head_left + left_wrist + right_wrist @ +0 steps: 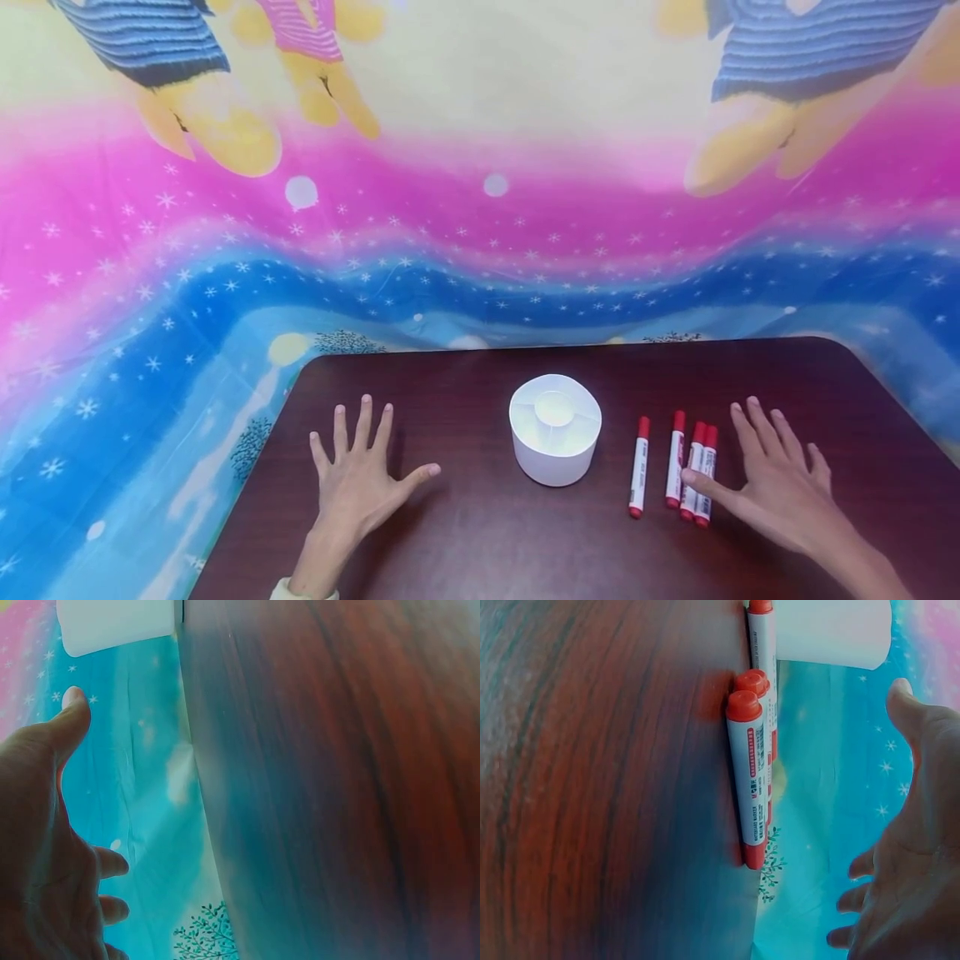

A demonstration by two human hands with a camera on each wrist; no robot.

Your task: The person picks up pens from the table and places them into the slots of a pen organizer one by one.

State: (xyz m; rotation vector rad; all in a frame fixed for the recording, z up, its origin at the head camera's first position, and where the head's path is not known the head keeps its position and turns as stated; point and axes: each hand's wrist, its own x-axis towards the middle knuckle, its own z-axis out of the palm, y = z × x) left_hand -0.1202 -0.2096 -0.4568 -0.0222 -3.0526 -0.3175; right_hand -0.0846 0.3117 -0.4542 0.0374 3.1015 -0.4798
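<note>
A round white organizer (557, 462) with divided compartments and a central ring stands on the dark wooden table. To its right lie several red-capped whiteboard markers (639, 468); one is apart, the others sit close together. My left hand (358, 492) is spread with straight fingers to the left of the organizer, holding nothing. My right hand (783, 492) is spread too, right of the markers, its thumb overlapping the closest ones in the head view; the right wrist view shows it apart from the near marker (746, 780).
The table (480, 542) has rounded far corners and a reddish-brown grain. Behind it hangs a colourful cloth (450, 225) with snowflakes and cartoon figures, which also falls past the table's left and right edges.
</note>
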